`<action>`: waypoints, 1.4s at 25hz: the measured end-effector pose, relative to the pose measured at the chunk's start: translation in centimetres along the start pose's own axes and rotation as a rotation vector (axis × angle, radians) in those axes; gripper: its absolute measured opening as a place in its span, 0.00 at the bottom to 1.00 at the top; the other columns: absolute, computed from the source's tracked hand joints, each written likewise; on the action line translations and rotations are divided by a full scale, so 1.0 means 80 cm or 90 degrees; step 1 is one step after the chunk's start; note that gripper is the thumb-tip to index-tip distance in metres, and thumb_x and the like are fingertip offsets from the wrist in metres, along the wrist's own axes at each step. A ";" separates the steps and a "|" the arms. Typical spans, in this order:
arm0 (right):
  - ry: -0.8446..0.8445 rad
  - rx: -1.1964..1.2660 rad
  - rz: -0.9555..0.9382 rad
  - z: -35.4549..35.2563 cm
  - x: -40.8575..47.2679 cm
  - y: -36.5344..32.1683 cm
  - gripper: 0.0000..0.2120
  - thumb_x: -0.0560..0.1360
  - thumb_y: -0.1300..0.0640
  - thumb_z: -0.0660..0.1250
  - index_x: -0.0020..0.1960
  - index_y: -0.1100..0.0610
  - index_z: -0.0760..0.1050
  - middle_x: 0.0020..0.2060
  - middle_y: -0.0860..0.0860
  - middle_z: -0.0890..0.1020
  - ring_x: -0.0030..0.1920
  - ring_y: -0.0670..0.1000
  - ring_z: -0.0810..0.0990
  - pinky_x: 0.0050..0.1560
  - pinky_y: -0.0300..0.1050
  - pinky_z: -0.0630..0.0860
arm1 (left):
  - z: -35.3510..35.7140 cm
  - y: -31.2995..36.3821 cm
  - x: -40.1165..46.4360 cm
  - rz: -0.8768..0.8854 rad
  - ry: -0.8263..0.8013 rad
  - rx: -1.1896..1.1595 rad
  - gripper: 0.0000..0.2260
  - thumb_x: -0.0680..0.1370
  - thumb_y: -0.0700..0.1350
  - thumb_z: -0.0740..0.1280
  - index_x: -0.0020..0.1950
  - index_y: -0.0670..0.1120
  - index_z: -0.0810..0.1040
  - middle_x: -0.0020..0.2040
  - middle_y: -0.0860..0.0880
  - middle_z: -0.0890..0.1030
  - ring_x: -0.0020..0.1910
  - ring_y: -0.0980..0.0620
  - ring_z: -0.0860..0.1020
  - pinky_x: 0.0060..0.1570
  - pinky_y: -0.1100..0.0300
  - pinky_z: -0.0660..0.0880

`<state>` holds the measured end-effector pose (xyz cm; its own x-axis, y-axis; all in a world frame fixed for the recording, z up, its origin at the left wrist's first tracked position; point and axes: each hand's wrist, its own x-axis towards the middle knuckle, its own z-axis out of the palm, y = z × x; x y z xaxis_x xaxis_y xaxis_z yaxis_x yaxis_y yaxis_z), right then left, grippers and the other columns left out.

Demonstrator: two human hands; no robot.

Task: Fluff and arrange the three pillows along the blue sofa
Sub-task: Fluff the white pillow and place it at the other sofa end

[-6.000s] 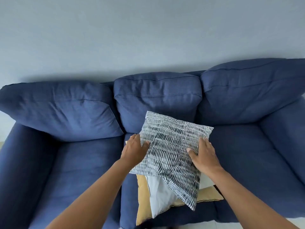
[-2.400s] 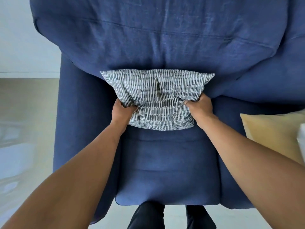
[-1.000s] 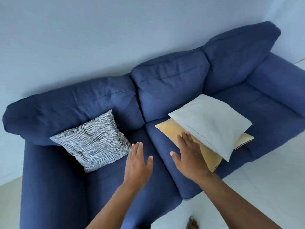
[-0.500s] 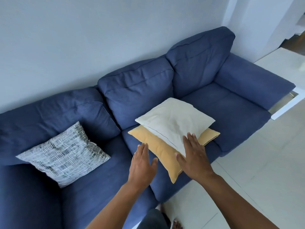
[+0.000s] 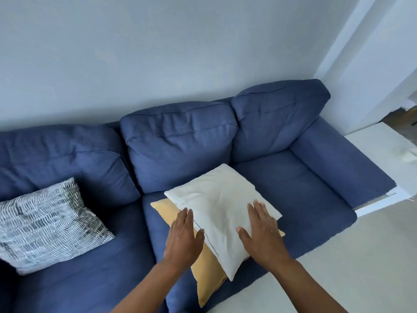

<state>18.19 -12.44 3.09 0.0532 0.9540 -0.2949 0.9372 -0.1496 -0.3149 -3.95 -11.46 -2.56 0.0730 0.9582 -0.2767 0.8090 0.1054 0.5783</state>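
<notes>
A white pillow lies flat on top of a yellow pillow on the middle seat of the blue sofa. My left hand, fingers apart, is at the white pillow's left edge, over the yellow one. Flat and open, my right hand rests on the white pillow's right half. A black-and-white patterned pillow leans against the back cushion on the left seat.
A pale wall runs behind the sofa. The right seat holds nothing. A white low table stands beyond the right armrest. Light floor lies in front of the sofa.
The patterned pillow was carried from the stack to the left seat and let go. Both hands then moved right and came down onto the white pillow.
</notes>
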 end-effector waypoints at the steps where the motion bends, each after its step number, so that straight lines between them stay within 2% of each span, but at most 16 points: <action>1: -0.001 0.001 -0.011 -0.006 0.018 -0.004 0.35 0.85 0.44 0.56 0.85 0.56 0.48 0.86 0.53 0.44 0.85 0.52 0.40 0.84 0.56 0.47 | -0.005 0.003 0.012 -0.002 0.001 0.005 0.32 0.85 0.51 0.61 0.85 0.41 0.55 0.87 0.43 0.56 0.86 0.46 0.53 0.83 0.50 0.56; 4: -0.034 -0.013 -0.043 -0.011 0.064 -0.007 0.35 0.85 0.44 0.56 0.85 0.56 0.47 0.86 0.52 0.44 0.85 0.52 0.39 0.84 0.56 0.46 | -0.011 0.004 0.047 -0.024 0.007 0.011 0.32 0.86 0.51 0.61 0.86 0.41 0.54 0.87 0.43 0.54 0.86 0.46 0.51 0.84 0.51 0.52; 9: -0.115 -0.039 -0.117 -0.001 0.115 -0.007 0.35 0.85 0.45 0.55 0.86 0.55 0.44 0.86 0.52 0.41 0.85 0.52 0.38 0.83 0.55 0.44 | -0.013 0.007 0.065 -0.099 0.045 0.011 0.32 0.85 0.52 0.62 0.85 0.40 0.56 0.86 0.43 0.57 0.86 0.46 0.54 0.83 0.53 0.54; 12: -0.175 -0.062 -0.181 -0.005 0.156 0.010 0.35 0.85 0.45 0.55 0.86 0.56 0.45 0.86 0.53 0.41 0.85 0.52 0.38 0.83 0.56 0.45 | 0.004 0.015 0.073 -0.165 0.085 -0.002 0.30 0.85 0.51 0.63 0.83 0.41 0.60 0.84 0.44 0.62 0.84 0.45 0.58 0.81 0.52 0.58; 17: -0.201 -0.075 -0.259 -0.030 0.239 0.049 0.35 0.85 0.46 0.56 0.85 0.57 0.46 0.86 0.54 0.43 0.85 0.53 0.39 0.84 0.56 0.46 | 0.042 0.066 0.083 -0.277 0.114 -0.028 0.31 0.85 0.51 0.62 0.84 0.41 0.58 0.85 0.45 0.60 0.86 0.46 0.55 0.83 0.51 0.57; 21: -0.253 -0.102 -0.257 -0.026 0.283 0.088 0.35 0.85 0.46 0.57 0.85 0.58 0.48 0.86 0.55 0.45 0.85 0.54 0.40 0.83 0.58 0.49 | 0.074 0.100 0.108 -0.365 0.116 -0.055 0.33 0.85 0.53 0.62 0.85 0.40 0.55 0.86 0.42 0.57 0.86 0.44 0.52 0.83 0.49 0.57; 26: -0.286 -0.094 -0.247 0.009 0.321 0.108 0.37 0.84 0.45 0.60 0.85 0.60 0.49 0.85 0.58 0.49 0.85 0.58 0.45 0.82 0.60 0.53 | 0.099 0.101 0.123 -0.438 0.090 -0.072 0.32 0.84 0.52 0.65 0.83 0.39 0.60 0.84 0.42 0.63 0.84 0.42 0.60 0.80 0.48 0.64; 29: -0.288 -0.064 -0.200 0.027 0.338 0.119 0.38 0.83 0.45 0.62 0.85 0.60 0.50 0.85 0.59 0.51 0.85 0.59 0.47 0.82 0.59 0.55 | 0.113 0.082 0.134 -0.472 0.105 -0.097 0.29 0.81 0.54 0.68 0.77 0.39 0.67 0.75 0.44 0.72 0.73 0.42 0.73 0.66 0.48 0.75; 31: -0.300 -0.040 -0.161 0.038 0.356 0.128 0.40 0.82 0.42 0.63 0.84 0.60 0.50 0.85 0.58 0.52 0.85 0.60 0.49 0.80 0.59 0.55 | 0.120 0.070 0.150 -0.513 0.113 -0.142 0.24 0.81 0.54 0.69 0.71 0.41 0.71 0.70 0.45 0.75 0.62 0.44 0.77 0.53 0.51 0.74; 33: -0.301 0.011 -0.119 0.052 0.375 0.137 0.41 0.79 0.38 0.65 0.82 0.59 0.56 0.82 0.57 0.61 0.82 0.63 0.56 0.78 0.60 0.61 | 0.131 0.057 0.166 -0.549 0.110 -0.201 0.24 0.80 0.56 0.69 0.70 0.42 0.72 0.68 0.45 0.77 0.61 0.44 0.77 0.51 0.52 0.73; 35: -0.298 0.087 -0.064 0.063 0.390 0.140 0.41 0.74 0.34 0.69 0.77 0.58 0.62 0.75 0.55 0.68 0.77 0.63 0.65 0.73 0.60 0.67 | 0.142 0.042 0.178 -0.574 0.103 -0.248 0.29 0.79 0.59 0.68 0.74 0.44 0.70 0.69 0.45 0.78 0.65 0.41 0.78 0.56 0.49 0.75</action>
<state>28.64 14.37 -14.20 -0.2245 0.7508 -0.6212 0.8746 -0.1259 -0.4682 6.47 -0.47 -13.27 -0.5788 0.4987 -0.6452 0.2732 0.8641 0.4228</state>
